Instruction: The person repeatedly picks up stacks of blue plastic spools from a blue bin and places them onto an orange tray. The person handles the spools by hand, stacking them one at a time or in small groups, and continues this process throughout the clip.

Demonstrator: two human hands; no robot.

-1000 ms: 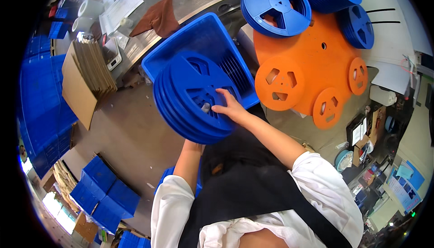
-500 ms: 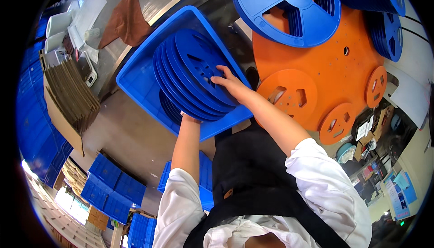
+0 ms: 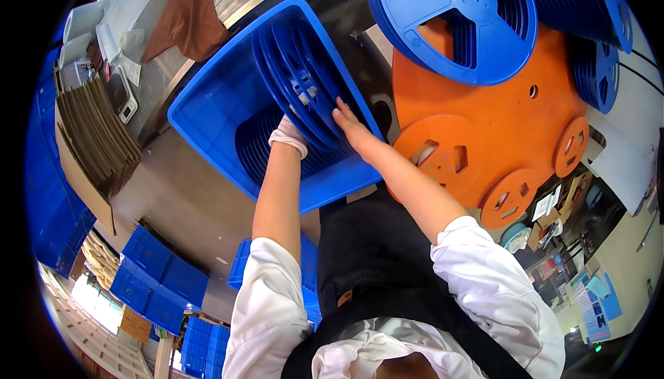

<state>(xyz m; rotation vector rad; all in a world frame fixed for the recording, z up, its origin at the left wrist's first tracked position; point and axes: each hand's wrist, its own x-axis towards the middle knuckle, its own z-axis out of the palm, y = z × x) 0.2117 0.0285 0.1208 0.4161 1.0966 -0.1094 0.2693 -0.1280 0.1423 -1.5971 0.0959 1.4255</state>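
Observation:
Inside a blue plastic bin point(image 3: 207, 113), several blue reels point(image 3: 304, 92) stand on edge, leaning toward the bin's right wall. My left hand point(image 3: 287, 133), in a pale glove, grips their near left side; its fingertips are hidden among the discs. Flat against the right side of these reels lies my bare right hand point(image 3: 354, 128), fingers stretched out and close to the bin's right rim. Lower in the bin, a row of other blue reels point(image 3: 254, 142) sits beside and beneath my left wrist.
To the right, a large orange disc point(image 3: 498, 116) carries stacks of blue reels point(image 3: 477, 5) and smaller orange flanges. A brown cloth point(image 3: 190, 19) lies on the metal table at upper left. Flattened cardboard point(image 3: 97, 137) and blue crates point(image 3: 159, 275) stand at left.
The reels between my hands have turned from lying tilted to standing on edge, deeper in the bin. More of the lower row shows. My left hand came up from beneath them.

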